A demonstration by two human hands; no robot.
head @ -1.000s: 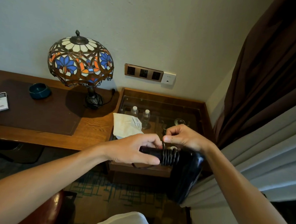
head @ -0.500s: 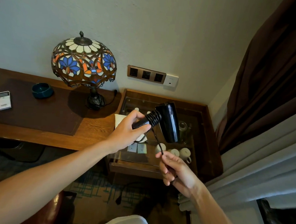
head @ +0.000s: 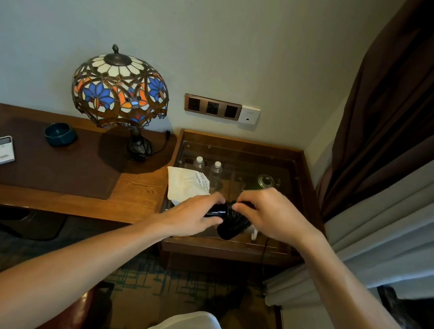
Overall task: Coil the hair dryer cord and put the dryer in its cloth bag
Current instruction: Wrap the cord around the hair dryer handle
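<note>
A black hair dryer (head: 230, 226) hangs over the glass-topped side table, barrel pointing down toward me. My left hand (head: 195, 216) grips its handle. Black cord (head: 232, 208) is wound in tight turns around the handle. My right hand (head: 269, 213) pinches the cord at those turns, fingertips touching the coil. A loose length of cord (head: 263, 258) drops below my right wrist to the floor. The white cloth bag (head: 184, 185) with printed text lies flat on the desk edge, just behind my left hand.
A stained-glass lamp (head: 120, 92) stands on the wooden desk (head: 138, 192). An ashtray (head: 60, 134) and a white remote (head: 4, 150) lie at the left. Water bottles (head: 208, 167) show under the glass table top (head: 239, 153). Wall sockets (head: 211, 107) are behind, curtains (head: 394, 149) at right.
The dryer came down from its raised position to just above the glass table. My right hand rose from below it and now pinches the cord at the wound handle.
</note>
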